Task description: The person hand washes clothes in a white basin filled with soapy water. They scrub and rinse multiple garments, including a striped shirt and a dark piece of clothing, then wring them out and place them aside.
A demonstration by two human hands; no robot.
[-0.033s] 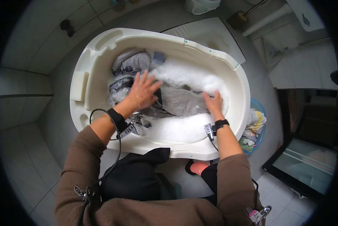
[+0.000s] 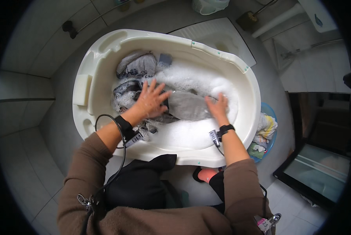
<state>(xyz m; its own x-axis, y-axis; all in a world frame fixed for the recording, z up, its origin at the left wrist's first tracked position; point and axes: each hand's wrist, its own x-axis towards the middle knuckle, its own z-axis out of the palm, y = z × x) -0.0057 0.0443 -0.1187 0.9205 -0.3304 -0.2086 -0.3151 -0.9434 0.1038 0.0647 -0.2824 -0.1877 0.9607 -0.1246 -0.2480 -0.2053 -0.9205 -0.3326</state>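
Both hands are lying open and flat on the grey garment point(image 2: 187, 105), which is stretching between the left hand point(image 2: 151, 102) and the right hand point(image 2: 217, 107) across the tub point(image 2: 105, 43).

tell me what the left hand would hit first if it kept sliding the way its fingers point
Probably the soap foam just beyond the left hand, then the white tub far wall; depth is hard to judge.

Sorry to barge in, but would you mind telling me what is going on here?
A person is washing clothes by hand in a white plastic tub set on a tiled floor. The left hand, fingers spread, presses on a grey garment in the suds, and the right hand rests flat on its other end. More wet laundry lies bunched at the tub's far side. A blue basin of clothes stands to the right of the tub.
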